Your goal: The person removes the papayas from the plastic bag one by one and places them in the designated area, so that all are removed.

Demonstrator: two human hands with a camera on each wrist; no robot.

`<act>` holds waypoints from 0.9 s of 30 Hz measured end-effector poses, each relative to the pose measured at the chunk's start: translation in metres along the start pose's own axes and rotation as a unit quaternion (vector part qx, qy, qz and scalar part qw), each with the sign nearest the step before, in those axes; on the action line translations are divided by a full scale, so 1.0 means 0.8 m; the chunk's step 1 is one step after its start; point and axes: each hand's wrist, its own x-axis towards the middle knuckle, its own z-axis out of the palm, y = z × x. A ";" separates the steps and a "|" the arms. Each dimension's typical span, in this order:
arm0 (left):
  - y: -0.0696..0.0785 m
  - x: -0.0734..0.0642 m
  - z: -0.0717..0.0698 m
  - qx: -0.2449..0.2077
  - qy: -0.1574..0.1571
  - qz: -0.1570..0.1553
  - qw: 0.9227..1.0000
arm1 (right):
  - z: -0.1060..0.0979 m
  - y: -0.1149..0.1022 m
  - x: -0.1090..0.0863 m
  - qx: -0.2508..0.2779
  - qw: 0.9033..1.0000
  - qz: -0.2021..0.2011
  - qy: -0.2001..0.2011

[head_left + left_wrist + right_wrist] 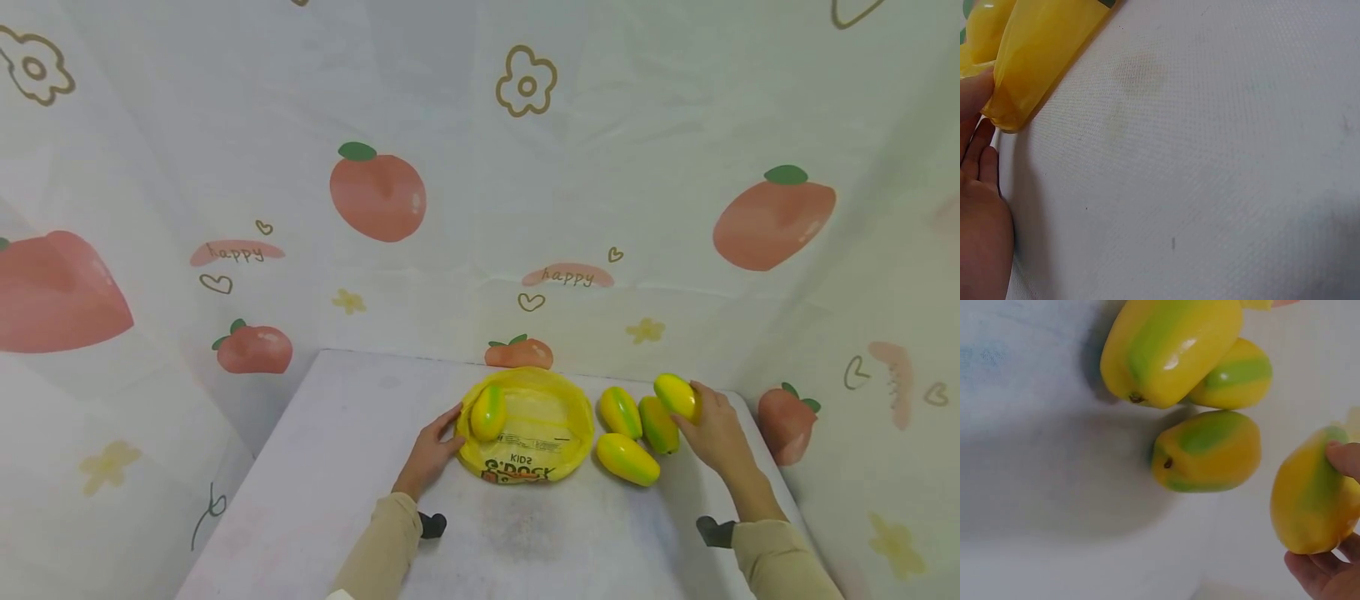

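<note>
A yellow plastic bag (525,407) with dark print lies with its mouth spread on the table, and one yellow-green papaya (488,413) is inside at its left. My left hand (427,454) pinches the bag's left rim, thumb on the near side and fingers behind. In my right hand (716,429) a papaya (676,395) is held above the table, gripped between thumb and fingers, as the right wrist view also shows. Three more glossy papayas lie right of the bag: one at the front (628,459), one behind (620,412), and one nearest the right hand (659,425).
The white table (315,467) meets a pale curtain (465,283) printed with fruit, hearts and flowers at the back and both sides. Dark wrist-camera mounts (432,524) show at the sleeves.
</note>
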 end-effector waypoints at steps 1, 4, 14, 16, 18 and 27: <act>0.000 0.000 0.000 -0.001 0.000 0.000 1.000 | 0.000 0.002 -0.001 0.001 1.000 0.003 0.001; 0.000 0.000 0.000 -0.004 0.000 -0.003 1.000 | 0.001 0.008 -0.004 0.005 1.000 0.018 -0.001; 0.004 -0.002 0.001 -0.003 0.001 -0.002 1.000 | 0.011 0.033 -0.017 -0.003 0.999 0.039 -0.006; 0.004 -0.002 0.000 -0.005 0.001 -0.002 1.000 | 0.014 0.036 -0.021 -0.007 0.999 0.038 0.001; 0.004 -0.002 0.001 -0.005 0.000 -0.001 1.000 | 0.015 0.039 -0.025 -0.009 0.999 0.042 0.000; 0.005 -0.003 0.001 -0.008 -0.001 -0.002 1.000 | 0.023 0.052 -0.030 0.002 0.997 0.081 -0.020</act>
